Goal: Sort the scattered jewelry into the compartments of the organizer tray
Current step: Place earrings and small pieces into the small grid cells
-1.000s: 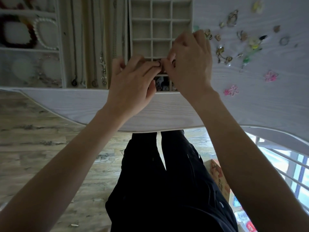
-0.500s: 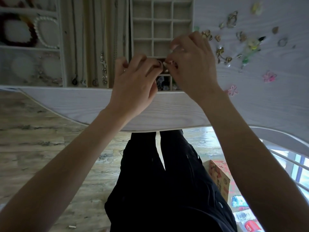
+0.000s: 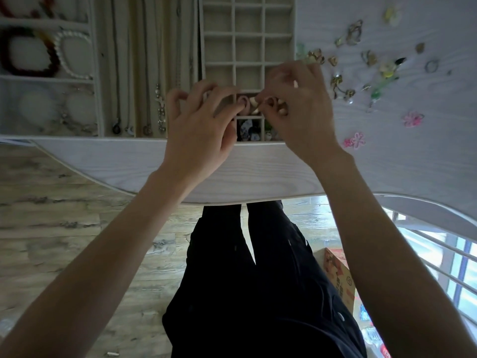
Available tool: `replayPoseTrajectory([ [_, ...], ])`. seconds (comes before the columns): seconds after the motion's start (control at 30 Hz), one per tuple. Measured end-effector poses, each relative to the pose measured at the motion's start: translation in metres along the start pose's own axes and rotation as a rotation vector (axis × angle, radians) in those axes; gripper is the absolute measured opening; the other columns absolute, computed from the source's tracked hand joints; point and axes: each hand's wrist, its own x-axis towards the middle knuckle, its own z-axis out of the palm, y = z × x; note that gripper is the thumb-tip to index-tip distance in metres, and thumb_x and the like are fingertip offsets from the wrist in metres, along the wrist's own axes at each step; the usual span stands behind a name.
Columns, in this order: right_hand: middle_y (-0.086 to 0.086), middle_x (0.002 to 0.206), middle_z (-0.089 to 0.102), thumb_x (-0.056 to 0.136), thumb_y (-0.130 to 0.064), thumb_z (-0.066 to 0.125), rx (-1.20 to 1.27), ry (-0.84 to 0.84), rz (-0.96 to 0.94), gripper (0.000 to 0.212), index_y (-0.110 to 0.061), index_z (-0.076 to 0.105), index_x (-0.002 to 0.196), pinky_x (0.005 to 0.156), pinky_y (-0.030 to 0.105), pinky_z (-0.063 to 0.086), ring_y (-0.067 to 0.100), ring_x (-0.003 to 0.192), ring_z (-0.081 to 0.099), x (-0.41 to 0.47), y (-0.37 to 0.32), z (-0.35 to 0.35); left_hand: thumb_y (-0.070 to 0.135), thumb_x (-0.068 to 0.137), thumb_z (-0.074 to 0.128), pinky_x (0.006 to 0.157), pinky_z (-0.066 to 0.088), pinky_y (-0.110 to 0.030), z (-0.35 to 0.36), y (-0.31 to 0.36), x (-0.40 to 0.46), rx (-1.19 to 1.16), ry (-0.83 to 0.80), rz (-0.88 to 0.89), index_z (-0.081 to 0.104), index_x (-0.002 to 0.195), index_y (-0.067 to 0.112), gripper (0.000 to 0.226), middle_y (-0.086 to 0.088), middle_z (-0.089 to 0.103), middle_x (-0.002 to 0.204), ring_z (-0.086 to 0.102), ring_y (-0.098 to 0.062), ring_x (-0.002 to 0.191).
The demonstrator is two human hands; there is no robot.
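Observation:
The grid organizer tray [image 3: 233,34] lies on the white table, most of its small cells bare. My left hand [image 3: 198,130] hovers over the tray's near rows and pinches a small round piece [image 3: 242,101] at its fingertips. My right hand [image 3: 299,112] faces it, fingers curled, pinching a small pale piece [image 3: 254,102]. The two pieces sit a finger's width apart above one cell. The nearest row holds dark and white jewelry [image 3: 247,129]. Loose jewelry lies to the right: gold earrings [image 3: 315,56], a green piece [image 3: 376,93] and pink flowers [image 3: 355,142].
Left of the grid tray, a tray of hanging necklaces [image 3: 144,73] and a tray with a dark red bead bracelet [image 3: 28,52] and a pearl bracelet [image 3: 72,55]. The table's curved front edge [image 3: 245,197] runs close to me. A cardboard box [image 3: 340,277] stands on the floor.
My fingertips were joined on one small item; now they have drawn slightly apart, each hand keeping a piece. Both hands stay over the same cells.

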Motion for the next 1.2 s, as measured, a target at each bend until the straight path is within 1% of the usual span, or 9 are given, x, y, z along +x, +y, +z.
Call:
replayPoseTrajectory([
  [0.17, 0.006, 0.104, 0.062, 0.079, -0.021, 0.068, -0.074, -0.026, -0.029, 0.009, -0.016, 0.074, 0.081, 0.083, 0.032, 0.044, 0.030, 0.098, 0.052, 0.004, -0.001, 0.003, 0.018, 0.089, 0.053, 0.093, 0.024, -0.042, 0.002, -0.001, 0.002, 0.028, -0.020, 0.025, 0.068, 0.108, 0.021, 0.025, 0.003, 0.061, 0.124, 0.043, -0.023, 0.117],
  [0.3, 0.008, 0.103, 0.061, 0.074, -0.012, 0.066, -0.110, -0.036, -0.003, 0.006, -0.013, 0.070, 0.079, 0.080, 0.040, 0.048, 0.031, 0.095, 0.053, 0.005, -0.011, 0.007, 0.018, 0.089, 0.053, 0.093, 0.026, -0.044, 0.003, 0.000, 0.003, 0.015, -0.026, 0.018, 0.068, 0.107, 0.020, 0.024, 0.003, 0.061, 0.124, 0.041, -0.022, 0.116],
  [0.47, 0.009, 0.107, 0.058, 0.073, -0.013, 0.065, -0.045, -0.006, 0.110, 0.010, -0.015, 0.069, 0.082, 0.082, 0.035, 0.044, 0.031, 0.100, 0.049, 0.001, -0.012, 0.006, 0.017, 0.088, 0.052, 0.094, 0.027, -0.044, 0.002, 0.000, 0.004, 0.044, -0.012, 0.018, 0.069, 0.103, 0.021, 0.023, 0.002, 0.061, 0.124, 0.042, -0.023, 0.117],
  [0.6, 0.010, 0.108, 0.059, 0.079, -0.020, 0.060, -0.127, 0.020, 0.062, 0.013, -0.014, 0.070, 0.084, 0.081, 0.039, 0.047, 0.033, 0.099, 0.051, -0.004, -0.013, 0.007, 0.018, 0.088, 0.053, 0.095, 0.025, -0.043, 0.004, -0.001, 0.004, 0.061, -0.011, 0.014, 0.068, 0.104, 0.021, 0.023, 0.001, 0.060, 0.125, 0.042, -0.023, 0.119],
  [0.73, 0.009, 0.103, 0.062, 0.080, -0.019, 0.066, -0.239, 0.064, 0.020, 0.008, -0.012, 0.071, 0.079, 0.078, 0.039, 0.047, 0.033, 0.094, 0.055, -0.003, -0.015, 0.009, 0.018, 0.086, 0.055, 0.095, 0.024, -0.043, 0.006, -0.003, 0.004, 0.010, 0.007, 0.010, 0.068, 0.105, 0.021, 0.023, -0.001, 0.061, 0.124, 0.041, -0.023, 0.118],
  [0.87, 0.007, 0.094, 0.063, 0.071, -0.014, 0.074, -0.271, 0.143, 0.050, 0.005, -0.012, 0.070, 0.071, 0.073, 0.036, 0.047, 0.031, 0.087, 0.057, 0.003, -0.017, 0.015, 0.016, 0.085, 0.057, 0.094, 0.025, -0.043, 0.005, -0.002, 0.003, 0.011, 0.027, 0.022, 0.068, 0.105, 0.020, 0.023, -0.001, 0.062, 0.122, 0.047, -0.026, 0.116],
  [1.0, 0.009, 0.089, 0.062, 0.071, -0.009, 0.072, -0.184, 0.184, 0.106, 0.005, -0.010, 0.067, 0.072, 0.071, 0.039, 0.049, 0.031, 0.084, 0.056, 0.003, -0.022, 0.020, 0.016, 0.084, 0.056, 0.093, 0.026, -0.042, 0.003, 0.001, 0.003, 0.032, 0.012, 0.021, 0.069, 0.104, 0.019, 0.024, 0.000, 0.062, 0.120, 0.047, -0.025, 0.115],
  [1.07, 0.009, 0.088, 0.062, 0.074, -0.009, 0.068, -0.045, 0.212, 0.115, 0.003, -0.009, 0.065, 0.074, 0.073, 0.035, 0.046, 0.029, 0.084, 0.055, 0.000, -0.023, 0.017, 0.017, 0.083, 0.055, 0.093, 0.026, -0.041, 0.002, 0.003, 0.005, 0.023, -0.004, -0.008, 0.068, 0.105, 0.019, 0.026, 0.000, 0.062, 0.118, 0.045, -0.024, 0.115],
  [1.2, 0.006, 0.087, 0.063, 0.082, -0.009, 0.061, 0.093, 0.206, 0.143, 0.008, -0.009, 0.066, 0.087, 0.075, 0.028, 0.042, 0.022, 0.083, 0.056, -0.016, -0.012, -0.004, 0.015, 0.086, 0.057, 0.089, 0.043, -0.040, -0.004, 0.021, 0.017, -0.140, -0.018, -0.013, 0.068, 0.108, 0.014, 0.024, -0.004, 0.065, 0.108, 0.052, -0.025, 0.105],
])
